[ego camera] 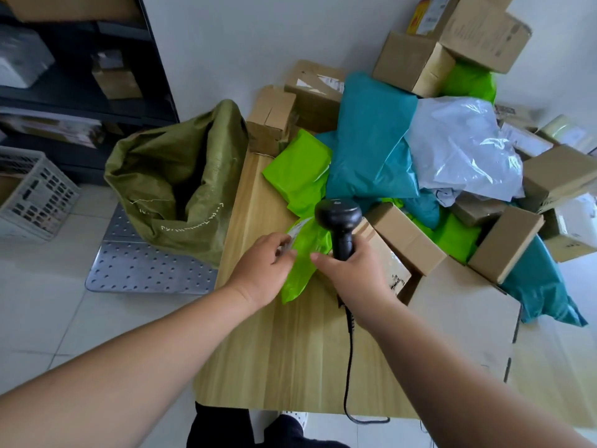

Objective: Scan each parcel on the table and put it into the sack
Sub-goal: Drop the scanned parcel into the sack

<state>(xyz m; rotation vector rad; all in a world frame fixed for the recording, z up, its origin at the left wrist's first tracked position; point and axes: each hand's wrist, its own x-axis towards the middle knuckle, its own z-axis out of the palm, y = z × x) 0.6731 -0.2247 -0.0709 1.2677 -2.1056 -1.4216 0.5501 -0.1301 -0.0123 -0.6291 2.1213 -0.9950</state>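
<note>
A lime green parcel bag [305,253] with a white label lies on the wooden table [290,350]. My left hand [263,268] pinches its label edge. My right hand [353,270] grips the handle of a black barcode scanner [339,218], whose head is just above the parcel. The olive green sack [181,189] stands open on the floor at the table's left edge.
A pile of parcels covers the table's right and far side: teal bags [371,140], a white bag [462,147], a green bag [297,169], several cardboard boxes [407,237]. A metal platform [145,263] lies under the sack. A plastic crate [35,195] and dark shelves [80,76] stand left.
</note>
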